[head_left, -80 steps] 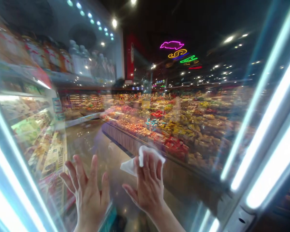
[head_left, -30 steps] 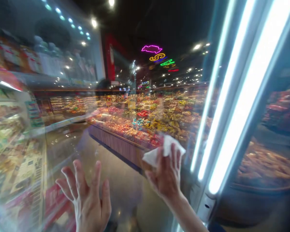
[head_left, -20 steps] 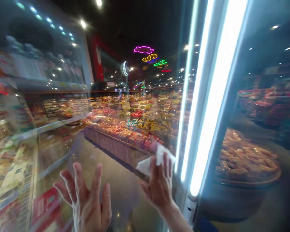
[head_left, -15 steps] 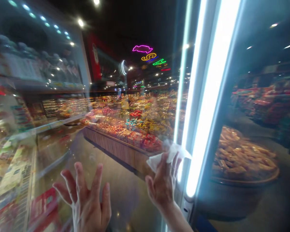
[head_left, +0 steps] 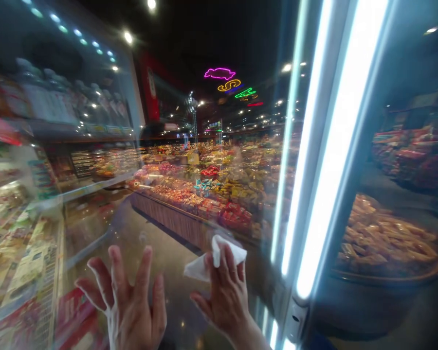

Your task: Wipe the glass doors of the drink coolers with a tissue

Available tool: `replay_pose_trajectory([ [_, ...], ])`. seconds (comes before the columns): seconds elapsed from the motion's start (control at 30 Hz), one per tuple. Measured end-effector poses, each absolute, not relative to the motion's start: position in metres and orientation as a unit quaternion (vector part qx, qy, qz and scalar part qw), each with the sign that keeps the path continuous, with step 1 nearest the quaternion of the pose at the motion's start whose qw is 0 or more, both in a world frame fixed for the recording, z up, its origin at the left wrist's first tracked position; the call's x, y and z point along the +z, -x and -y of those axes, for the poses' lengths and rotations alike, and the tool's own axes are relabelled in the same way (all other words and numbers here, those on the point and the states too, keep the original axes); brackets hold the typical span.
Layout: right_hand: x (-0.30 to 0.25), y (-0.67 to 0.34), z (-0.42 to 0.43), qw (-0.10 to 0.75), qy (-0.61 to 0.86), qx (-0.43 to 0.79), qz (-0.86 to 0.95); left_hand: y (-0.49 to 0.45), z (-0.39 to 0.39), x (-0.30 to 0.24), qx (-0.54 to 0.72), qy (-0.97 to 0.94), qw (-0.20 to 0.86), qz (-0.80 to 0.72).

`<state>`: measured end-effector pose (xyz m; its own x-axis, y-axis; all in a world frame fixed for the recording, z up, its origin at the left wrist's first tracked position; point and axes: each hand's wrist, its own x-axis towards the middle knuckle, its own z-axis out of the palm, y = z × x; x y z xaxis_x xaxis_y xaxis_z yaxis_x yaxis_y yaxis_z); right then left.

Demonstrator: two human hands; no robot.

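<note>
My right hand (head_left: 224, 294) presses a white tissue (head_left: 213, 257) flat against the glass door (head_left: 190, 160) of a lit display case, fingers laid over the tissue. My left hand (head_left: 129, 299) rests on the same glass to the left, fingers spread and holding nothing. The glass reflects a shop floor with long counters of packed sweets (head_left: 219, 199). Both hands sit low on the pane, a hand's width apart.
Bright vertical light strips (head_left: 324, 160) run along the door frame just right of my right hand. Shelves with packets (head_left: 18, 243) show behind the glass on the left. A round display of goods (head_left: 383, 238) shows on the right. Neon signs (head_left: 228, 80) glow above.
My right hand has slid the tissue leftward across the glass, away from the light strip it was next to half a second ago. My left hand has stayed in place.
</note>
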<state>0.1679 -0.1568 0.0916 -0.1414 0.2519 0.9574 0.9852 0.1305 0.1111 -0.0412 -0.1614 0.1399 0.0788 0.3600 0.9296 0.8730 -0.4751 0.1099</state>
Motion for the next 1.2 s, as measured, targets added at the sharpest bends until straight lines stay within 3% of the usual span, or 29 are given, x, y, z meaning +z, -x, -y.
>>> replay_pose_trajectory([
  [0.2,0.114,-0.164,0.152,0.521,0.56,-0.403,0.503,0.09,0.16,0.137,-0.52,0.663,0.268,0.468],
  [0.4,0.104,-0.099,0.145,0.382,0.485,-0.464,0.635,0.137,0.159,0.132,-0.518,0.649,0.272,0.486],
  [0.57,0.137,-0.064,0.139,0.445,0.527,-0.444,0.571,0.175,0.161,0.125,-0.537,0.63,0.25,0.503],
  [0.73,0.147,0.0,0.138,0.339,0.377,-0.473,0.72,0.205,0.16,0.11,-0.55,0.61,0.207,0.531],
  [0.93,0.194,0.033,0.131,0.421,0.459,-0.458,0.634,0.229,0.158,0.101,-0.55,0.598,0.192,0.551],
  [1.1,0.192,0.06,0.128,0.316,0.33,-0.479,0.749,0.237,0.156,0.097,-0.563,0.592,0.188,0.545],
  [1.2,0.207,0.058,0.129,0.363,0.376,-0.463,0.715,0.237,0.157,0.098,-0.558,0.591,0.19,0.55],
])
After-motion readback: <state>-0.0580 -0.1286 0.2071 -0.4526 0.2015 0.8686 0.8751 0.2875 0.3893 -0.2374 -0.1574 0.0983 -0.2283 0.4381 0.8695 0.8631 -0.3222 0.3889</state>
